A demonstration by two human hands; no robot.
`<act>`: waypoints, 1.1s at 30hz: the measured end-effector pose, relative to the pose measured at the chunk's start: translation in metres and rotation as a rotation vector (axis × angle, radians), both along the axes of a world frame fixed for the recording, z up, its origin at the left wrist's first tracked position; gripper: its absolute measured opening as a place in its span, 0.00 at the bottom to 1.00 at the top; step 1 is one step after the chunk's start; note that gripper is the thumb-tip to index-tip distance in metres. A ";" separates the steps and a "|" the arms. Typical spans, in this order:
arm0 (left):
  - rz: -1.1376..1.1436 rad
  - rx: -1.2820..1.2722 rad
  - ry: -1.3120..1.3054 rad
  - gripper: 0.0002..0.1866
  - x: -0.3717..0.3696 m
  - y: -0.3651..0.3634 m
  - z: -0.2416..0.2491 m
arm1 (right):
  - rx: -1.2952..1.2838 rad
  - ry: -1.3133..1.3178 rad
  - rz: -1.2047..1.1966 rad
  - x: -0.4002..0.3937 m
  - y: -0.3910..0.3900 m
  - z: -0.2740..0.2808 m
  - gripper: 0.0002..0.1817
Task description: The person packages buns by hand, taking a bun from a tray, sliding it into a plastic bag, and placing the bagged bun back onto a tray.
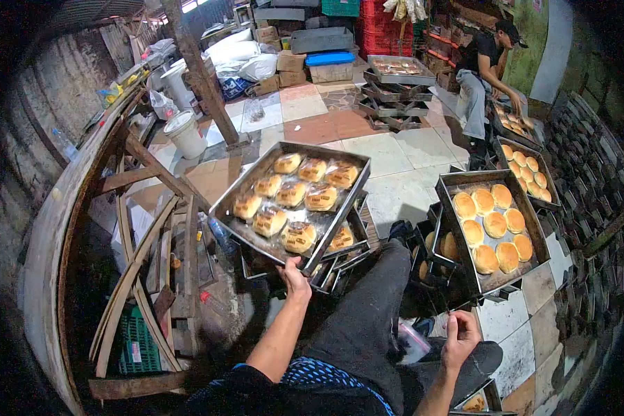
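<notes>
Nearest the camera, the right hand (pixel 459 338) rests low above the person's dark-trousered knee, fingers curled inward into a loose fist with nothing visible inside them. A little farther out, the left hand (pixel 295 277) reaches forward at the end of a bare forearm and its fingers clamp the near edge of a metal baking tray (pixel 246 232).

The tray is rectangular and held tilted, its near-left side low and its far-right corner raised. Its long axis runs from the lower left toward the upper right, pointing away across the floor. Packaged buns (pixel 292 194) lie in rows on it, under a clear glossy film. The tray sits atop a stack of similar trays (pixel 347 253), just below it.

To the right, a second tray of plain round buns (pixel 494 225) lies on another stack, with more bun trays (pixel 527 170) beyond it in a line.

The floor (pixel 402 163) is laid with pale and reddish tiles. On the left a curved wooden frame (pixel 139 256) leans by a rough wall, with a white bucket (pixel 186 133) past it. Far back, another person (pixel 482 76) bends over trays, near a low stack of trays (pixel 399 87), red crates (pixel 381 28) and sacks.
</notes>
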State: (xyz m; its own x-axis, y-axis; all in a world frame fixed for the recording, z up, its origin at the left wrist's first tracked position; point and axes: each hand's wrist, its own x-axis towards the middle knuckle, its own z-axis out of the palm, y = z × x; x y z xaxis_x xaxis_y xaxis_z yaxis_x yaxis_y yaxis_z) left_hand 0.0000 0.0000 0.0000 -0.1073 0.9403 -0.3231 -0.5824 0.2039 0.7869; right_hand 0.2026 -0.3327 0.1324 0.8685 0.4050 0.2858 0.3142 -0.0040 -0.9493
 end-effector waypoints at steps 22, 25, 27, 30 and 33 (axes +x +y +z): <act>-1.685 1.205 0.884 0.12 0.130 -0.187 0.017 | -0.617 -0.085 0.212 0.009 -0.049 -0.094 0.07; -1.736 1.310 0.802 0.08 0.128 -0.182 0.035 | -0.528 0.173 0.152 0.000 -0.064 -0.077 0.08; -1.729 1.342 0.674 0.11 0.130 -0.189 0.028 | -0.498 0.025 0.183 -0.004 -0.064 -0.078 0.10; -1.599 1.314 0.961 0.18 0.142 -0.198 0.028 | -0.544 0.090 0.106 -0.007 -0.055 -0.080 0.09; -1.663 1.163 1.021 0.21 0.142 -0.197 0.043 | -0.616 0.146 0.087 -0.004 -0.059 -0.077 0.07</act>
State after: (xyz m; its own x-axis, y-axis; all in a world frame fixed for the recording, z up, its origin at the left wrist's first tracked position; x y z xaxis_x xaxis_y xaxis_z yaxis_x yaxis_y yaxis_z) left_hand 0.1416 -0.1971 0.0431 0.9931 0.0267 -0.1142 0.1008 -0.6920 0.7148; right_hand 0.1983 -0.3913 0.0549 0.8372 0.5284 -0.1408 0.2056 -0.5427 -0.8144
